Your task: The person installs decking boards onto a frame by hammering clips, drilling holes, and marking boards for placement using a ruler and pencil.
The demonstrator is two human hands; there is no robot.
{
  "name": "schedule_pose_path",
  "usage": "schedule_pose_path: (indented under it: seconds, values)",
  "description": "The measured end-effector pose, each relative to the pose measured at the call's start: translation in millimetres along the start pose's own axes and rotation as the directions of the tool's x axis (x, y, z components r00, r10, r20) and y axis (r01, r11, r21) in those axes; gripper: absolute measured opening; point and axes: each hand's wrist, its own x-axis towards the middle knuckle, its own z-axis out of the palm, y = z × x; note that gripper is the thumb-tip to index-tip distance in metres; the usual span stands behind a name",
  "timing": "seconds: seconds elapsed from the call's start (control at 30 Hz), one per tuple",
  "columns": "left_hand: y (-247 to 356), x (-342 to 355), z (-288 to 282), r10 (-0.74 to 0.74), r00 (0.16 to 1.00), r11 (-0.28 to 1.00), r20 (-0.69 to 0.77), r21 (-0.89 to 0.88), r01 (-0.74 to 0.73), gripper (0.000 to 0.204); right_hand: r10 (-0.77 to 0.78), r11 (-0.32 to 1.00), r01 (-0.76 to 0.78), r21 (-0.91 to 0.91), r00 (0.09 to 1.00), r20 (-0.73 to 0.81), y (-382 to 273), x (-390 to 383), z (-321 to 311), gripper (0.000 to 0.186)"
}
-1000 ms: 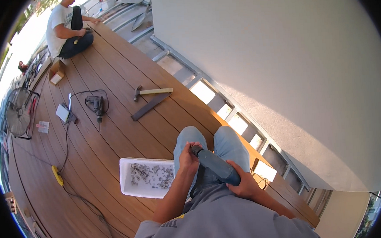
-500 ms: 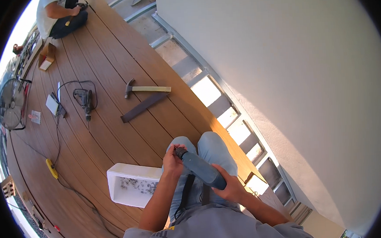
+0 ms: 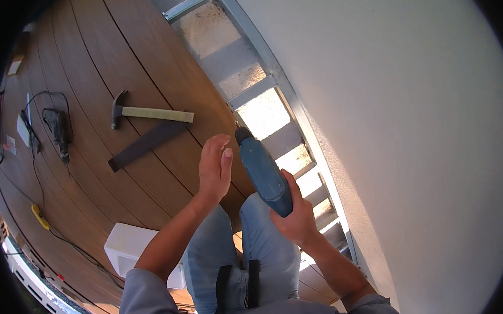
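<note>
My right hand (image 3: 297, 216) is wrapped round the rear of a blue power drill (image 3: 264, 176). Its black chuck points away from me, and a short bit shows at the tip, over the outer edge of the decking (image 3: 168, 205). To the left of the chuck, my left hand (image 3: 214, 169) is held up with fingers stretched out and nothing in it, apart from the drill. Farther off on the boards lies a claw hammer (image 3: 154, 113) with a pale handle. Just nearer than the hammer is a dark flat strip of board (image 3: 147, 146).
A white tub (image 3: 127, 242) stands left of my knees, partly behind my left arm. Another dark drill (image 3: 59, 134) with a cord lies at the far left, near a yellow cord connector (image 3: 40, 217). Past the deck edge runs an open metal frame (image 3: 253, 92) beside a pale wall (image 3: 393, 119).
My left hand has let go of the drill's chuck end. My right hand has moved the drill forward to the deck edge. The view has shifted toward the frame.
</note>
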Motion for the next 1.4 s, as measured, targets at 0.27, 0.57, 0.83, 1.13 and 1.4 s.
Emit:
schedule_pose_path:
  seconds: [0.27,0.57,0.83,1.13,1.4]
  values:
    - [1.8,23.7,43.6,0.455,0.890,0.890,0.035,-0.035,-0.454,0.063,0.038,0.999,-0.038,-0.011,0.999,-0.014,24.0,66.8,15.5,0.086]
    - [-13.7,33.3,45.7,0.421,0.906,0.907,0.049,-0.054,-0.418,0.066,0.100,0.993,-0.098,-0.069,0.995,0.026,13.8,82.4,11.9,0.085]
    - [-0.9,49.0,36.8,0.426,0.901,0.903,0.085,-0.105,-0.417,0.066,0.152,0.973,-0.135,-0.189,0.985,0.079,-6.4,91.9,-2.1,0.084]
    - [21.5,119.5,19.8,0.616,0.762,0.783,0.202,-0.266,-0.562,0.036,0.353,0.929,-0.324,-0.182,0.921,0.164,-55.4,117.7,-9.4,0.086]
    - [19.2,128.4,17.0,0.596,0.796,0.766,0.105,-0.372,-0.524,0.030,0.384,0.914,-0.357,-0.195,0.915,0.122,-80.4,127.1,-8.3,0.085]
